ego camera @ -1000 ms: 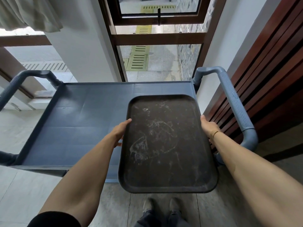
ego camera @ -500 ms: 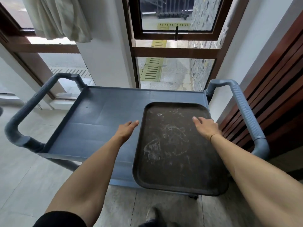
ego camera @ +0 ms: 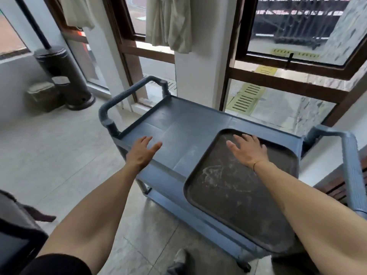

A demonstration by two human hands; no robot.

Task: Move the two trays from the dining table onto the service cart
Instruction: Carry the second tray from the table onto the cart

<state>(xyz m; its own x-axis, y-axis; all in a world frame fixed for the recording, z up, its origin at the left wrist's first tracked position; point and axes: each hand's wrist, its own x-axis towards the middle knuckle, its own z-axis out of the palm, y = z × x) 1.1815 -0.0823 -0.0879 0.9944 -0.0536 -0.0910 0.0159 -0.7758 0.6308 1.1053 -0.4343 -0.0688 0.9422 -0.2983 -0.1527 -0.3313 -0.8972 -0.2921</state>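
Dark scuffed rectangular plastic tray (ego camera: 234, 195) lies on the blue-grey plastic service cart (ego camera: 178, 124), beneath the spread, empty right hand (ego camera: 248, 151); left hand (ego camera: 142, 152) likewise empty

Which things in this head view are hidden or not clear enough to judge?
- Second tray: outside the head view.
- Dining table: not identifiable; only a dark object cut by the lower left edge.
- Tray: near corner covered by the right forearm.
- Service cart: lower shelf hidden under its top.

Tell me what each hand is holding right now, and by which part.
Nothing. Left hand and right hand are open, above the cart and tray.
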